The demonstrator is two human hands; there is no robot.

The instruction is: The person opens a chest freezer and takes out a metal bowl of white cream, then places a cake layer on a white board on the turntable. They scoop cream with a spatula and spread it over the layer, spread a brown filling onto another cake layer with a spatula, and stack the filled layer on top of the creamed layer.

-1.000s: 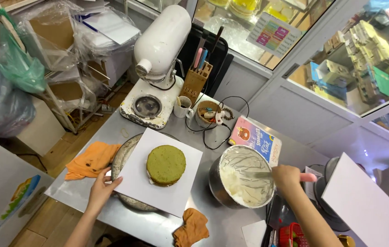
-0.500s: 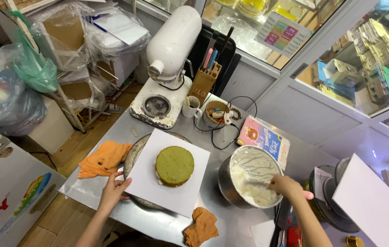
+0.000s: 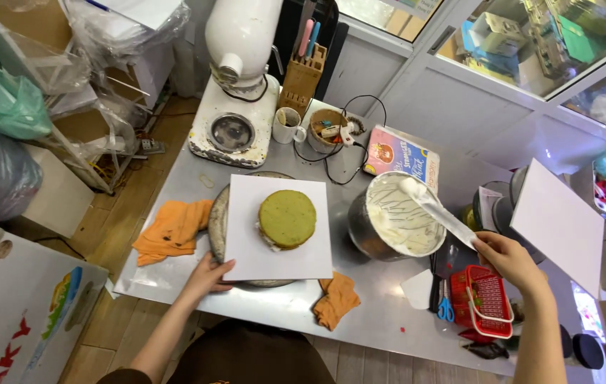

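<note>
The right hand [image 3: 510,262] has drawn back out of the round steel bowl of white cream [image 3: 397,217], toward four o'clock, and now sits off the bowl's rim above the small red plastic basket [image 3: 486,299]. The long flat cream-coated spatula [image 3: 436,211] it grips has lifted, its blade slanting up toward ten o'clock over the cream. The left hand [image 3: 207,275] has edged along the white square board [image 3: 280,229], toward its lower left corner.
</note>
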